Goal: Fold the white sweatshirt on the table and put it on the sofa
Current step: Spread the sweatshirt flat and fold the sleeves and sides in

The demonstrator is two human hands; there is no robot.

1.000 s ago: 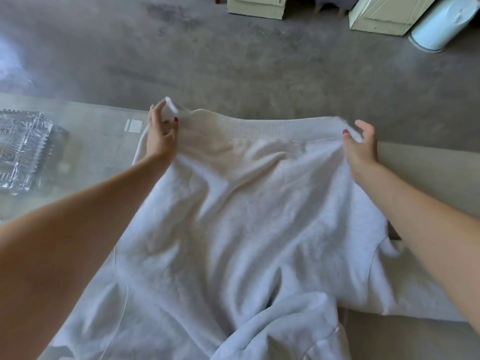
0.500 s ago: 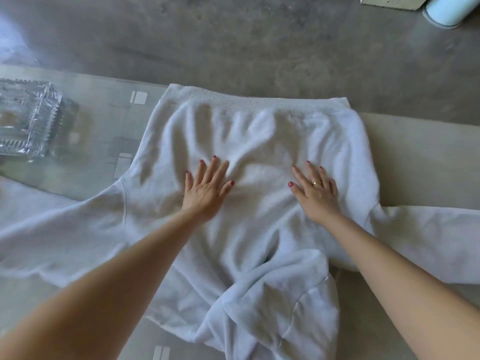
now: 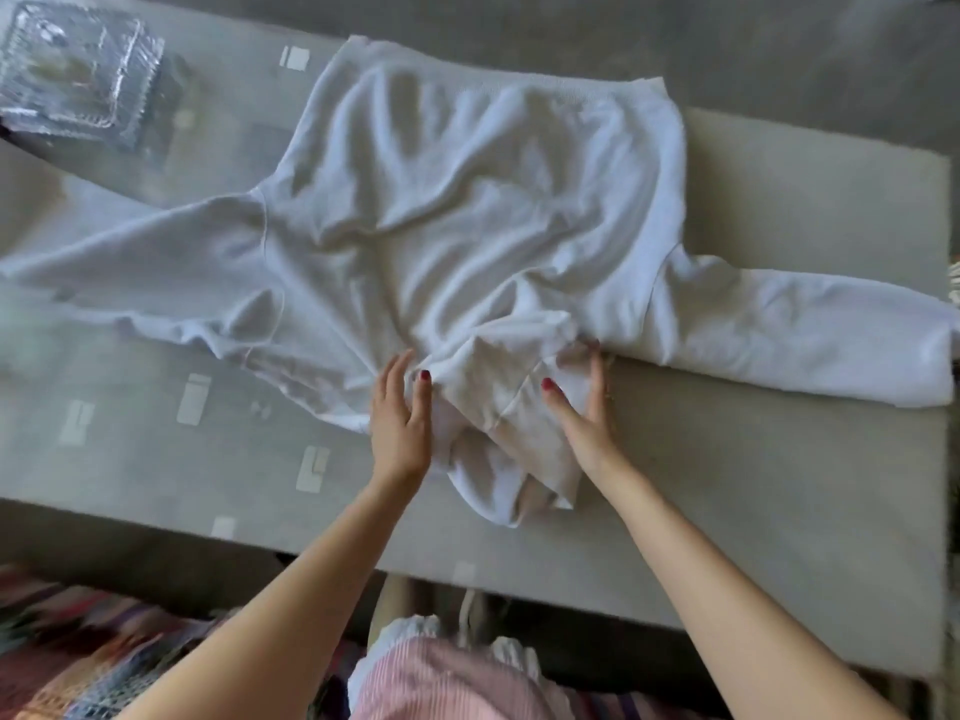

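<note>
The sweatshirt is lying spread out on the table, pretty wrinkly, nothing folded yet. The ribbed hem is at the far edge of the table, both sleeves stick out to the sides, and the right sleeve runs nearly to the table's right end. The hood is bunched up in a lump at the near side, right in front of the person.

Both hands are on that lump. The left hand sits on its left side, fingers straight and close together, thumb out against the fabric, so it's more pressing than gripping. The right hand is on the right side, fingers extended along the cloth and thumb spread wide, with a bit of fabric between thumb and fingers. Can't really tell if it's pinching that bit or just flattening it, since the shot is a little blurry there.

A glass dish sits at the far left corner of the table, well apart from the body of the sweatshirt. Below the table edge there's a striped rug and the person's pink clothing.
</note>
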